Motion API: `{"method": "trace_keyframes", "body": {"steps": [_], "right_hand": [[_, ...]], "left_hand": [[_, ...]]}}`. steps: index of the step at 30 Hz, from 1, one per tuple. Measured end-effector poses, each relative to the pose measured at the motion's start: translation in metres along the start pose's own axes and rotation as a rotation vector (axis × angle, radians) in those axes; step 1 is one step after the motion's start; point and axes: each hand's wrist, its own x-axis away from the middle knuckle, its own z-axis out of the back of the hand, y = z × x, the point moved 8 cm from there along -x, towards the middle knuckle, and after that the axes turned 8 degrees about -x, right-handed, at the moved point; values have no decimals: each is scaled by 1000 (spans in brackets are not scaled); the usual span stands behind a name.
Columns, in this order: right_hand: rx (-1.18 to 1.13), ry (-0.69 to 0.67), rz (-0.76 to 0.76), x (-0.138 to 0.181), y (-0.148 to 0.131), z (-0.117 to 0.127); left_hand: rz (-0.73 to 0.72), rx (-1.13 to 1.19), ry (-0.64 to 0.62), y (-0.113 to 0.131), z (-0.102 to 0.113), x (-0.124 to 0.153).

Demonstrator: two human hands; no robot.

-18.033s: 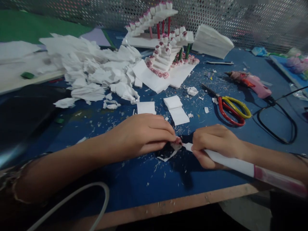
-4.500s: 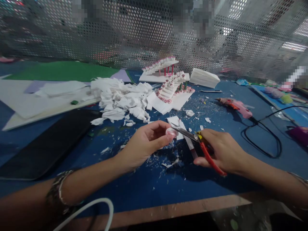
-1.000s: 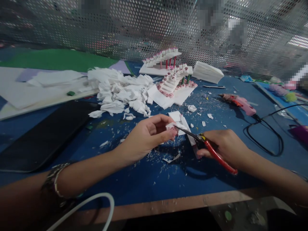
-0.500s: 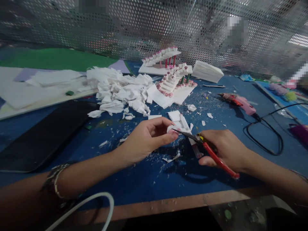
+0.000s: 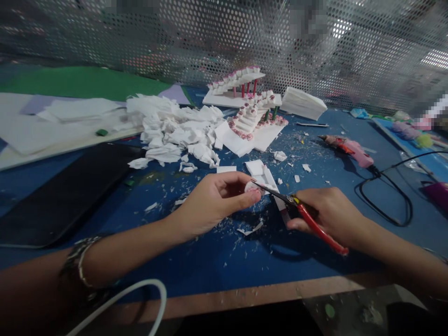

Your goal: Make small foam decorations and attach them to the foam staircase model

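My left hand [image 5: 217, 198] pinches a small white piece [image 5: 252, 186] between thumb and fingers; it looks like paper or foam, partly hidden by the fingertips. My right hand [image 5: 325, 212] is wrapped round the red handles of a pair of scissors [image 5: 320, 231]. Their dark blades point left, and the tips lie against the white piece at my left fingertips. Just behind the blades, white foam pieces [image 5: 257, 169] lie on the blue table [image 5: 210, 266].
Beyond the hands stand white model stairs [image 5: 247, 122] with red dots and a raised stair model [image 5: 233, 84]. A heap of torn white paper [image 5: 171, 126] lies left, beside a black slab [image 5: 70, 200]. A pink glue gun [image 5: 350, 151] with a black cord lies right.
The scissors' tips have shifted slightly up and left over the white piece, and the blades appear closer together. Both hands otherwise stay nearly in place.
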Motion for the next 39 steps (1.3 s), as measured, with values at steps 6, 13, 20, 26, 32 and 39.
{"method": "trace_keyframes", "body": {"steps": [6, 13, 20, 26, 32, 39], "right_hand": [[37, -64, 14, 0, -6, -1], [142, -3, 27, 1, -5, 2], [184, 68, 45, 3, -4, 7], [197, 78, 46, 3, -4, 8], [237, 117, 37, 3, -2, 9], [281, 163, -90, 0, 14, 21]], "left_hand": [[-10, -71, -29, -1, -1, 1], [-59, -201, -17, 1, -1, 2], [-64, -145, -27, 5, -2, 3], [-89, -71, -42, 7, -4, 3], [-124, -119, -24, 6, -1, 1], [-59, -22, -57, 0, -2, 1]]}}
